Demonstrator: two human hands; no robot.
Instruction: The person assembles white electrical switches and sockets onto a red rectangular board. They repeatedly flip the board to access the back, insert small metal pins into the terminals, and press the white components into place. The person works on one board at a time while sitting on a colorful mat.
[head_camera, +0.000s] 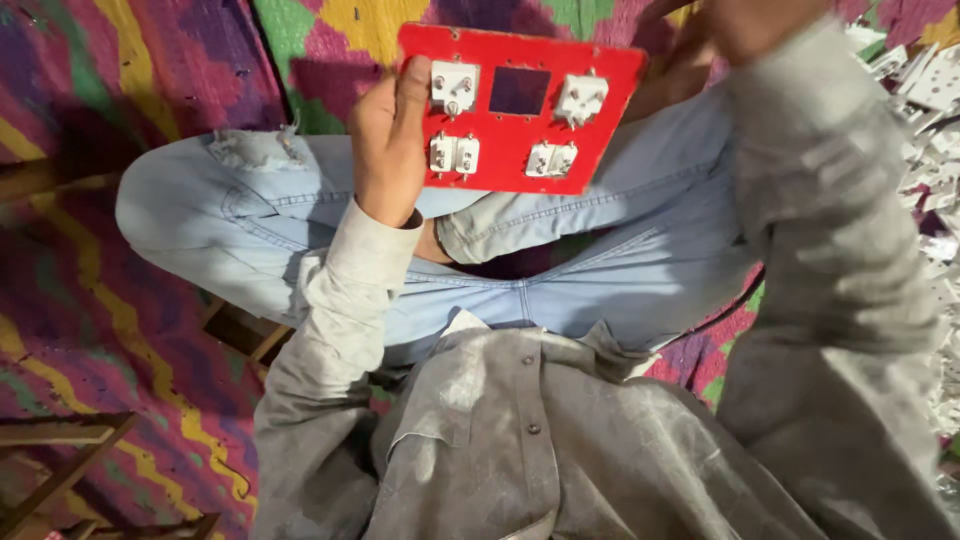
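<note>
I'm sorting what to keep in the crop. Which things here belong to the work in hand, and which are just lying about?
In hand:
- red panel with white sockets and switches, gripped at its left edge by the left hand
- right hand, raised at the panel's right corner, blurred

Lying about:
- pile of white plastic parts on the right
- wooden frame, lower left
- patterned rug

Red panel (515, 110), white sockets (455, 87); light-blue jeans (250, 210); multicolour zigzag mat (100, 300); grey shirt (520, 440).

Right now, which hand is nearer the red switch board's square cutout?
Left. The left hand grips the red board at its left edge, beside the cutout. The right hand is blurred, off the board's upper right corner.
</note>
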